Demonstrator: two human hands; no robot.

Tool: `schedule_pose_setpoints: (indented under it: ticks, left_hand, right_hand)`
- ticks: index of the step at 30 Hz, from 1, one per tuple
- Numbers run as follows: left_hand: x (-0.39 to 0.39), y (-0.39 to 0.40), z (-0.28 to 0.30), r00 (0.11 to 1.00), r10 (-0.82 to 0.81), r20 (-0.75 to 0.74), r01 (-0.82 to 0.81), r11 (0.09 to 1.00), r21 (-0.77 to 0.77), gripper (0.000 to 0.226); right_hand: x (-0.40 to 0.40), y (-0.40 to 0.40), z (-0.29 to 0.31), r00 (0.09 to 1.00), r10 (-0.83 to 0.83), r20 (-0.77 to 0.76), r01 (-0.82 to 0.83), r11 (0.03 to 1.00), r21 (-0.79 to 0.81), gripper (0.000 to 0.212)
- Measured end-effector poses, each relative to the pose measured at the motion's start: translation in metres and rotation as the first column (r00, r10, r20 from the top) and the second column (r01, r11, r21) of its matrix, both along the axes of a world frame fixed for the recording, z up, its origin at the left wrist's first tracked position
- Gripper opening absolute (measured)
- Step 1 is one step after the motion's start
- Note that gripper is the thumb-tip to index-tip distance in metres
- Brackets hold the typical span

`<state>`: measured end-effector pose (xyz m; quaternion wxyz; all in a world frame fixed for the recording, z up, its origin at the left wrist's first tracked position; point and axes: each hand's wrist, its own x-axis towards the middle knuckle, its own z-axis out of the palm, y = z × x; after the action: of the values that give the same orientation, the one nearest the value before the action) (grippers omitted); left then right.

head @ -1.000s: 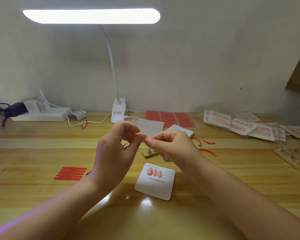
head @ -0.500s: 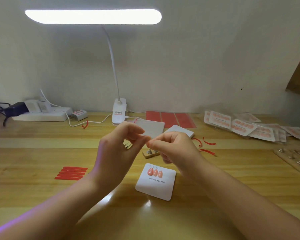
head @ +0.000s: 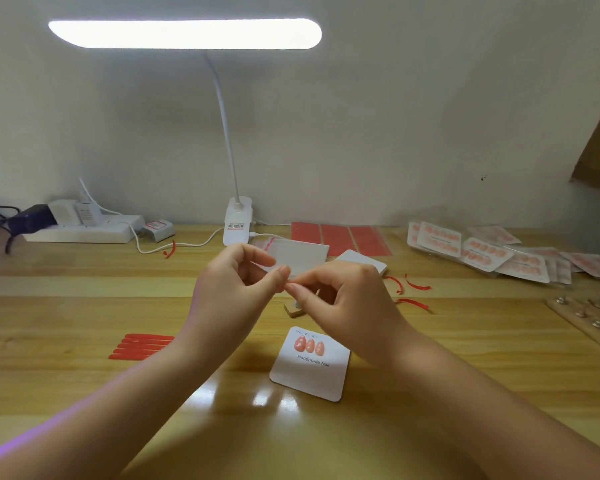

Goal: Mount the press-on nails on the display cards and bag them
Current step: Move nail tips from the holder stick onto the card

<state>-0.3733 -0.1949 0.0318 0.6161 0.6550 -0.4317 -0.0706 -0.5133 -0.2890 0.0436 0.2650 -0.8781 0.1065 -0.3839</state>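
Two hands meet at frame centre above the desk (head: 84, 306): left hand (head: 229, 292) and right hand (head: 340, 303) pinch fingertips together on something too small to identify, over a display card (head: 309, 379) bearing three pink nails (head: 309, 344).

a white display card (head: 310, 370) printed "handmade nail" is laid flat on the desk just below the fingers (head: 293, 289), with three pink press-on nails (head: 309, 344) mounted in a row along its top. bagged cards (head: 478, 252) are piled well right of the fingers.
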Motion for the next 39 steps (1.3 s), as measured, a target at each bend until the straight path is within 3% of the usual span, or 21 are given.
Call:
schedule_pose_setpoints:
  ticks: [5,7,8,10,12,13,18,21,23,25,26,27,30,31,36,39]
  left_hand:
    - [-0.005,0.001,0.002,0.998,-0.056,-0.008,0.056,0.998,-0.009,0.034]
    - [-0.006,0.001,0.002,0.993,-0.098,-0.060,0.096,0.995,-0.041,0.037]
    - [-0.007,0.001,0.002,0.992,-0.109,-0.070,0.106,0.993,-0.055,0.034]
    - [-0.006,0.002,0.001,0.997,-0.071,0.028,0.072,0.996,-0.057,0.022]
    - [-0.007,0.003,0.002,0.975,-0.030,0.218,0.046,0.997,-0.066,0.027]
    - [-0.008,0.004,0.002,0.956,-0.030,0.293,0.057,0.995,-0.084,0.030]
    - [-0.008,0.005,0.001,0.904,-0.058,0.424,0.122,0.985,-0.124,0.038]
    - [-0.006,0.004,-0.001,0.906,-0.071,0.417,0.130,0.985,-0.114,0.040]
    - [-0.005,0.004,-0.004,0.913,-0.085,0.399,0.137,0.985,-0.103,0.042]
    - [-0.004,0.003,-0.008,0.923,-0.085,0.375,0.125,0.989,-0.084,0.042]
    - [-0.003,0.003,-0.011,0.929,-0.080,0.361,0.113,0.991,-0.073,0.042]
    - [-0.002,0.002,-0.015,0.934,-0.073,0.349,0.100,0.993,-0.058,0.042]
    - [-0.001,-0.001,-0.023,0.939,-0.062,0.337,0.066,0.998,-0.001,0.045]
    - [-0.001,-0.001,-0.025,0.940,-0.059,0.336,0.056,0.998,0.020,0.045]
    - [-0.003,-0.003,-0.031,0.944,-0.074,0.321,0.043,0.994,0.101,0.046]
    - [-0.004,-0.003,-0.035,0.947,-0.091,0.307,0.052,0.990,0.135,0.044]
  right_hand:
    - [0.002,0.004,-0.002,0.998,-0.061,-0.022,0.061,0.998,0.032,0.010]
    - [0.004,0.006,-0.001,0.997,-0.067,-0.024,0.071,0.978,0.198,0.009]
    - [0.004,0.005,0.000,0.998,-0.055,-0.011,0.056,0.931,0.360,0.009]
    - [0.005,0.004,0.004,1.000,-0.011,0.010,0.001,0.702,0.712,0.013]
    - [0.006,0.003,0.008,0.999,0.036,0.035,-0.048,0.448,0.893,0.013]
    - [0.006,0.003,0.008,0.998,0.055,0.042,-0.060,0.384,0.921,0.014]
    - [0.007,-0.001,0.007,0.991,0.115,0.075,-0.105,0.288,0.952,0.031]
    - [0.006,-0.007,0.007,0.987,0.160,0.016,-0.070,0.336,0.939,0.018]
    - [0.004,-0.013,0.008,0.983,0.150,-0.109,0.021,0.494,0.869,0.015]
    - [-0.002,-0.021,0.012,0.923,0.055,-0.381,0.190,0.795,0.575,0.024]
    - [-0.007,-0.024,0.015,0.845,-0.017,-0.534,0.242,0.904,0.353,0.034]
    - [-0.011,-0.026,0.018,0.742,-0.064,-0.667,0.244,0.953,0.181,0.048]
    - [-0.020,-0.023,0.027,0.403,-0.079,-0.912,0.230,0.973,0.017,0.100]
    - [-0.020,-0.019,0.027,0.335,-0.081,-0.939,0.208,0.978,-0.010,0.105]
    - [-0.015,-0.003,0.018,0.309,-0.149,-0.939,0.155,0.982,-0.105,0.085]
    - [-0.013,-0.003,0.017,0.319,-0.111,-0.941,0.151,0.986,-0.066,0.074]
